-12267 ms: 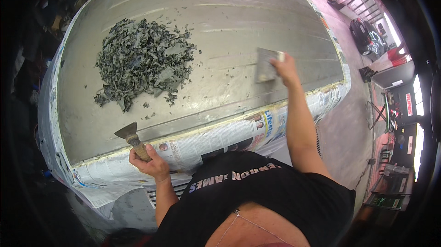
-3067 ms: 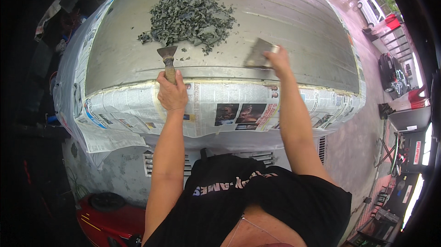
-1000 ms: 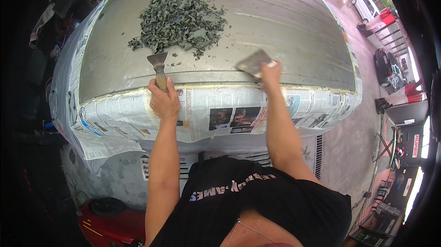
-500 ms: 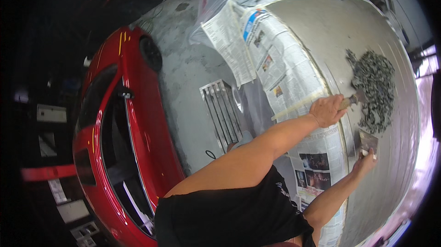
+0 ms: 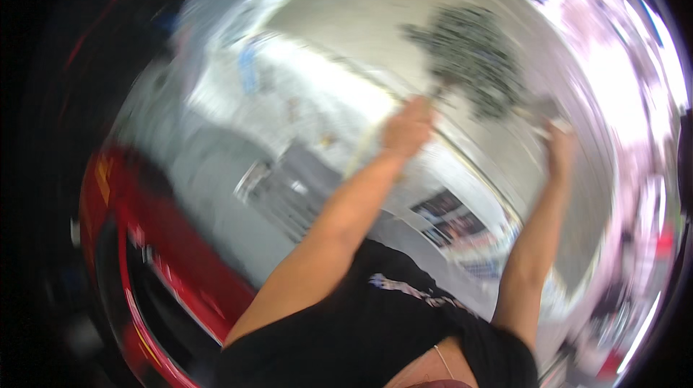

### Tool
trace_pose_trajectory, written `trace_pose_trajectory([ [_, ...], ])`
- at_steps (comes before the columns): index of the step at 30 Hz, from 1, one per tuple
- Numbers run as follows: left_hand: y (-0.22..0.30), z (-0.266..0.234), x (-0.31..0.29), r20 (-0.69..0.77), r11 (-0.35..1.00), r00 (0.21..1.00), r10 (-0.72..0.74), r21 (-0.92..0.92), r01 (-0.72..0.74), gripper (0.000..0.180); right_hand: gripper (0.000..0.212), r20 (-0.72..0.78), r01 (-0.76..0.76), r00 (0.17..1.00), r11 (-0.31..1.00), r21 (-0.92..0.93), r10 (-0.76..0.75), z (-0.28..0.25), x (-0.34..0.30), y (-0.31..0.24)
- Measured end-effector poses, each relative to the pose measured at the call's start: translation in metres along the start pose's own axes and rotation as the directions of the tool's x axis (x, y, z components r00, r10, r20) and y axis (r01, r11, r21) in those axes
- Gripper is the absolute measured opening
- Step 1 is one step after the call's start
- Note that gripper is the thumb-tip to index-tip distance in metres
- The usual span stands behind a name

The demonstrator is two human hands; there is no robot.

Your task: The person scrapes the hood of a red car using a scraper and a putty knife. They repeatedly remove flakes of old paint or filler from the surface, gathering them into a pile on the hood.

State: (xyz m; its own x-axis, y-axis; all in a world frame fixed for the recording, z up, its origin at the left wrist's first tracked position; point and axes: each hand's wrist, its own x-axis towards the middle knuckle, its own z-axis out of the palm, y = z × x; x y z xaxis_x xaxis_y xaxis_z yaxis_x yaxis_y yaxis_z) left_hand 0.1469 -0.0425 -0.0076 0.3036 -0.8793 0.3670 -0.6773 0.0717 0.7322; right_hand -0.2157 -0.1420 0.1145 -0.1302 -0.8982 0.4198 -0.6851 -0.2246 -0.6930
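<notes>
A heap of dark grey-green shavings (image 5: 480, 56) lies on a bare greyish car panel (image 5: 361, 16). At the heap's near left edge, my left hand (image 5: 408, 128) is closed around the handle of a scraper (image 5: 442, 87), its blade blurred. To the right of the heap my right hand (image 5: 559, 144) grips a flat metal spreader (image 5: 546, 107). Its blade is close to the shavings; whether it touches them is unclear. The scene is smeared by motion.
Masking newspaper (image 5: 325, 92) and tape border the panel. A red car (image 5: 173, 258) stands at the lower left. Between them, a ridged metal step platform (image 5: 278, 197) sits on the grey floor (image 5: 195, 193). Blurred items (image 5: 613, 316) lie at the far right.
The view has swung round, so panel and shavings appear further up and left, the red car lower. My right hand has moved up beside the heap; both hands keep their tools.
</notes>
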Motion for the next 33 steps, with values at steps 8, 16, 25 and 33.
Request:
trace_pose_trajectory([
  [8,0.001,-0.004,0.006,-0.015,0.999,1.0,0.008,0.035,-0.007,0.052,0.041,-0.12,-0.404,0.85,0.782,0.474,0.513,-0.023,-0.041,0.01],
  [16,0.001,-0.009,-0.002,0.008,0.999,0.999,-0.049,0.003,0.049,0.05,0.039,0.008,-0.525,0.755,0.596,0.608,0.656,-0.044,-0.073,0.05],
  [25,0.016,-0.01,0.001,-0.003,0.999,0.999,-0.034,0.037,0.034,0.05,0.049,0.037,-0.487,0.869,0.836,0.253,0.494,0.069,-0.055,0.028],
  [33,0.008,-0.009,0.0,-0.038,0.997,0.999,-0.019,0.07,0.022,0.048,0.055,0.017,-0.312,0.921,0.709,0.632,0.39,-0.013,-0.032,-0.058],
])
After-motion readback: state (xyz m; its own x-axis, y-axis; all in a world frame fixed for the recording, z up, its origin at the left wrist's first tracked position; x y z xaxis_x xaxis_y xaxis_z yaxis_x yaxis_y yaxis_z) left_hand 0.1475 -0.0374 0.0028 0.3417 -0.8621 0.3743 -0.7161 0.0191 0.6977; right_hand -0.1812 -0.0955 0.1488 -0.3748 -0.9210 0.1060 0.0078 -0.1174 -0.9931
